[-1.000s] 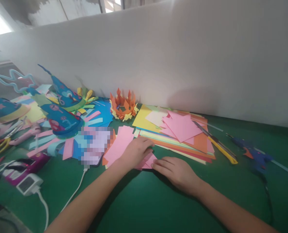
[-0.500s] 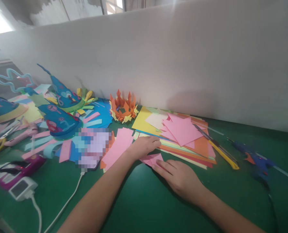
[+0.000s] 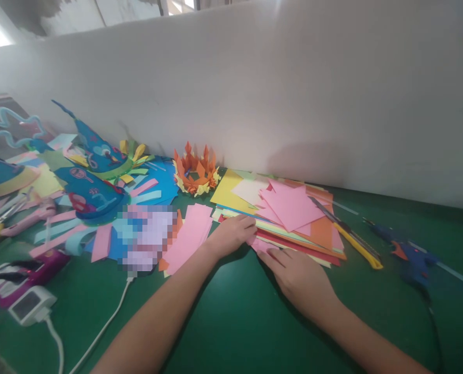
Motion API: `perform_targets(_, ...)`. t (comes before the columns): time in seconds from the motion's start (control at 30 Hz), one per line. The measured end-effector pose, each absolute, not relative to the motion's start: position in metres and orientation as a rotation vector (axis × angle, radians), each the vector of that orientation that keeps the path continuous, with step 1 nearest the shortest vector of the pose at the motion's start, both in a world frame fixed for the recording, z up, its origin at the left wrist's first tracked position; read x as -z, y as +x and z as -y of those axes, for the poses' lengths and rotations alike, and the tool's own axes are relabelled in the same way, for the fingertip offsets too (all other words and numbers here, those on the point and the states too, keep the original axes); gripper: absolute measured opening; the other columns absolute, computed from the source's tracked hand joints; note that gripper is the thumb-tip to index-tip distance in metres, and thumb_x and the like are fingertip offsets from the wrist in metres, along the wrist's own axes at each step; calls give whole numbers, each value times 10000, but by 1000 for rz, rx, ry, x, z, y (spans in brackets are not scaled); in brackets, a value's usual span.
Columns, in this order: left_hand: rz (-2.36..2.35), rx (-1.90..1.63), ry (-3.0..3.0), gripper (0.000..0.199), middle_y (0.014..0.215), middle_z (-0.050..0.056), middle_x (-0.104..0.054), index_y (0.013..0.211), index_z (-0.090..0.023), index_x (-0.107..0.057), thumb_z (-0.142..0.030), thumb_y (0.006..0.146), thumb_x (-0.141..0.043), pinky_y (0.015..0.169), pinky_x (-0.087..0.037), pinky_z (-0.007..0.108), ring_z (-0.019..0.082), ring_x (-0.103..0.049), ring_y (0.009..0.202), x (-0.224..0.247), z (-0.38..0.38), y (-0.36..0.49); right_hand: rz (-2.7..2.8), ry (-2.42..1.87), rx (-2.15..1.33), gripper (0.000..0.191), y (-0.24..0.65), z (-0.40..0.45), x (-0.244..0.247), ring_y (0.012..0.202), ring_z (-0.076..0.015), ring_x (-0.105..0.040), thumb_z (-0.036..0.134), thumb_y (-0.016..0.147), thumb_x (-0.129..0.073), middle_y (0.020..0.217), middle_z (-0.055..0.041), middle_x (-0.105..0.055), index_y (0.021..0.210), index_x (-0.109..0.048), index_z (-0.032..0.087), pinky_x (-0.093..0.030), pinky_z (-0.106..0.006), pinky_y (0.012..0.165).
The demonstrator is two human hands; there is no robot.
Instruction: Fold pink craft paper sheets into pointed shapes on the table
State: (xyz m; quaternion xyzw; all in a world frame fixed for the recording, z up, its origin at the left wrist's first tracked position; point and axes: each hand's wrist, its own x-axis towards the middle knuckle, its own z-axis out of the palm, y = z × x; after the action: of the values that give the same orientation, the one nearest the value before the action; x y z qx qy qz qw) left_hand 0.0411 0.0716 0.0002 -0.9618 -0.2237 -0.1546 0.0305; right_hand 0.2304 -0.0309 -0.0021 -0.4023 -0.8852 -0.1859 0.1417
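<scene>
A small folded piece of pink paper [image 3: 261, 243] is between my hands, at the front edge of a stack of coloured sheets [image 3: 301, 240]. My left hand [image 3: 234, 235] grips its left end, fingers bent and close together. From the right, my right hand [image 3: 302, 276] has its thumb and fingers closed on the paper's near edge. The fingers cover much of the piece, so its full shape is hidden. Pink square sheets [image 3: 291, 204] lie loose on top of the stack. Left of my left hand is a pile of pink paper strips [image 3: 188, 236].
An orange and yellow paper crown [image 3: 197, 174] stands behind the strips. Blue cone hats [image 3: 93, 200], a charging phone [image 3: 150, 239] and a magenta device [image 3: 32, 278] are at left. On the right lie a yellow utility knife [image 3: 358, 244] and a blue glue gun [image 3: 410, 257].
The pink paper has shifted slightly up and right, and less of it shows. My left fingers have come down onto its end. My right hand has moved a little to the right.
</scene>
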Motion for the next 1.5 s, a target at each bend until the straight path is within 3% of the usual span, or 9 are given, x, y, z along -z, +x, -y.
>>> perform_targets(0.27, 712, 637, -2956, 207, 1046, 95, -609, 1023, -115, -571, -103, 867, -436, 841, -452, 334, 208, -544, 957, -3, -68, 38, 2522, -1442, 552, 322, 229, 26, 1, 705, -202, -524, 67, 869, -430, 858, -100, -604, 1128, -610, 136, -410, -306, 587)
perform_targets(0.5, 676, 687, -3009, 205, 960, 80, -623, 970, -146, -591, -154, 916, -394, 807, -460, 319, 186, -561, 917, -1, -69, 37, 2529, -1406, 481, 365, 220, 22, 8, 729, -215, -549, 45, 874, -381, 841, -97, -605, 1183, -557, 121, -464, -329, 634)
perform_targets(0.67, 771, 689, -3069, 242, 856, 60, -629, 949, -170, -644, -82, 839, -447, 766, -473, 311, 186, -562, 868, 6, -64, 39, 2437, -1281, 231, 261, 229, 19, 0, 774, -211, -601, 264, 957, -375, 873, -90, -663, 1036, -596, 149, -490, -324, 657)
perform_targets(0.77, 886, 730, -3082, 262, 882, 64, -628, 917, -167, -672, -53, 803, -466, 778, -477, 313, 193, -556, 889, 7, -58, 40, 2284, -1334, 121, 249, 244, 9, -5, 907, -217, -606, 282, 951, -398, 988, -89, -669, 1080, -579, 171, -491, -349, 783)
perform_targets(0.9, 1037, 664, -3055, 302, 869, 74, -605, 928, -161, -666, -13, 811, -431, 798, -482, 323, 198, -545, 888, 5, -47, 48, 2121, -1563, 327, 394, 268, -12, 3, 1206, -322, -460, 271, 908, -413, 1267, -207, -527, 1247, -474, 80, -419, -482, 942)
perform_targets(1.1, 1171, 621, -3008, 225, 922, 135, -590, 929, -97, -621, -41, 827, -428, 773, -501, 403, 247, -542, 865, 3, -15, 57, 2143, -1670, 276, 352, 281, -25, 10, 959, -277, -613, 234, 871, -434, 1089, -145, -654, 1181, -528, 96, -466, -429, 855)
perform_targets(1.23, 1205, 868, -3156, 297, 1070, 132, -615, 1008, -114, -620, -22, 832, -398, 901, -483, 399, 240, -555, 1028, 1, 9, 45, 2180, -1560, 317, 222, 281, -24, 3, 886, -249, -629, 226, 900, -423, 985, -94, -701, 875, -633, 158, -469, -379, 782)
perform_targets(1.37, 1694, 1258, -3277, 296, 1140, 91, -633, 1139, -179, -579, -135, 882, -439, 949, -465, 407, 213, -583, 1060, -4, 23, 33, 2078, -1388, 304, 191, 272, -13, -3, 863, -221, -635, 252, 917, -451, 977, -78, -708, 917, -623, 169, -474, -352, 750)
perform_targets(1.5, 2343, 2045, -3105, 374, 1140, 134, -628, 1199, -149, -510, -362, 892, -506, 918, -484, 406, 236, -597, 1062, -8, 23, 32, 2178, -1051, 158, 117, 244, 12, -1, 865, -155, -662, 196, 905, -491, 957, -47, -721, 924, -606, 197, -500, -285, 763)
